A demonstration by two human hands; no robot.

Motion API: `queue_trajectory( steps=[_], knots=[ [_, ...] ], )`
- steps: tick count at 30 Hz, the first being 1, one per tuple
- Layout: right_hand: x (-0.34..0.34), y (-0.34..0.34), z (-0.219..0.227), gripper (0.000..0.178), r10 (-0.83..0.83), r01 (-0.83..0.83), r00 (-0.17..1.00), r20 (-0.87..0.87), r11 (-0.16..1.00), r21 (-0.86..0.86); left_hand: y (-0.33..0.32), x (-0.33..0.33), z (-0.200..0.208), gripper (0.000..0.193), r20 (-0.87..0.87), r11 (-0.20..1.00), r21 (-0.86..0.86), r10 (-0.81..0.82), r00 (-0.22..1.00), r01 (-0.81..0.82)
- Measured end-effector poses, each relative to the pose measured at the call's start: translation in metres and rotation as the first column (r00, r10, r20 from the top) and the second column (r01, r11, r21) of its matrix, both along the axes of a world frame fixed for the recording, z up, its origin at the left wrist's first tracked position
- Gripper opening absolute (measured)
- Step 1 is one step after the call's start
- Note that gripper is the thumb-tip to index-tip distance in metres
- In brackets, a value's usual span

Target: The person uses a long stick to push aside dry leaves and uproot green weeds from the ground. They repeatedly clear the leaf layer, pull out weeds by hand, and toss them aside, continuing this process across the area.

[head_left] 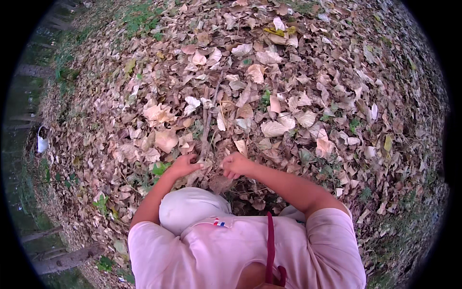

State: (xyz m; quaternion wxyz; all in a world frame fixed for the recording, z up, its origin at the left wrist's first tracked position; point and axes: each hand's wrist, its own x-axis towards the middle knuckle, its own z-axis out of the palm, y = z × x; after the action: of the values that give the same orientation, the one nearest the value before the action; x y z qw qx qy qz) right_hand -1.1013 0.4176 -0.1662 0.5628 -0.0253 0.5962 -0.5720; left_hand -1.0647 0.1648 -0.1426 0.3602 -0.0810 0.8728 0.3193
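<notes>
My left hand (185, 165) is low over the leaf litter, its fingers curled and its thumb pointing right beside the lower end of a brown stick (207, 120). What it grips, if anything, is too small to tell. To its right, my right hand (237, 165) is closed in a pinch. Whatever lies in its fingers I cannot make out. Between and just below both hands shows a reddish-brown, stringy tangle (220, 184), in front of my pale-clad knee (192, 204). The stick lies on dry leaves and runs away from me.
Dry brown leaves (279, 126) cover the ground all around. Small green plants (160, 168) grow near my left hand and farther off. A white container or bag (42, 140) stands at the far left, with tree trunks (67, 259) along that edge.
</notes>
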Motion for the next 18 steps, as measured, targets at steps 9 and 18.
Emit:
queue_trajectory(
  steps=[9, 18],
  knots=[
    [0.025, 0.017, -0.028, 0.019, -0.008, 0.006, 1.000, 0.021, 0.997, 0.083, 0.027, -0.020, -0.062, 0.050, 0.009, 0.984, -0.173, -0.049, 0.999, 0.050],
    [0.001, 0.007, -0.034, 0.021, -0.252, 0.254, 0.937, -0.243, 0.967, -0.023, 0.032, -0.013, -0.046, 0.026, 0.338, 0.674, 0.476, 0.453, 0.825, -0.565]
  ],
)
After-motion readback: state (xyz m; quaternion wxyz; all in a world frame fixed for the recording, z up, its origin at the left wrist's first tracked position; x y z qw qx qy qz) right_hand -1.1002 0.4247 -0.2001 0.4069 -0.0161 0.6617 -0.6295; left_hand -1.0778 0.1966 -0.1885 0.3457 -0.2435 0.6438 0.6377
